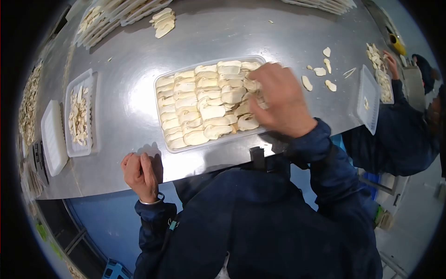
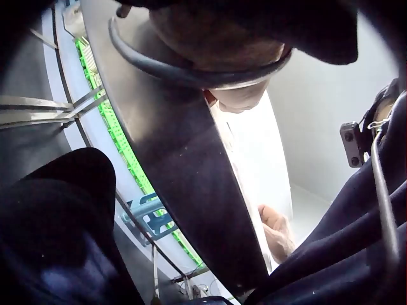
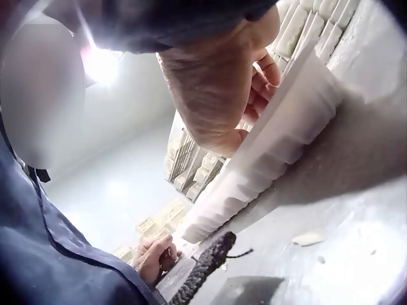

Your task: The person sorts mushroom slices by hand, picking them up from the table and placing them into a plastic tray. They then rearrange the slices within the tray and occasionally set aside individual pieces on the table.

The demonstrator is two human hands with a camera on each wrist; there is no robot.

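A clear plastic tray [image 1: 166,143] on the metal table is filled with overlapping rows of pale slices [image 1: 211,111] that look like mushroom. My right hand [image 1: 281,100] is over the tray's right end, fingers and thumb spread apart at the slices there. From the right wrist, the same hand [image 3: 216,89] reaches over the ribbed tray wall [image 3: 273,152], which partly hides its fingertips. My left hand [image 1: 141,174] rests at the table's front edge, left of the tray, its fingers loosely curled with nothing held.
Loose slices [image 1: 319,71] lie right of the tray, and a small pile [image 1: 163,23] lies behind it. At left are a tray of small pieces [image 1: 80,114] and a white tray [image 1: 54,139]. Stacked trays [image 1: 104,23] stand at the back. Another person [image 1: 395,125] works at right.
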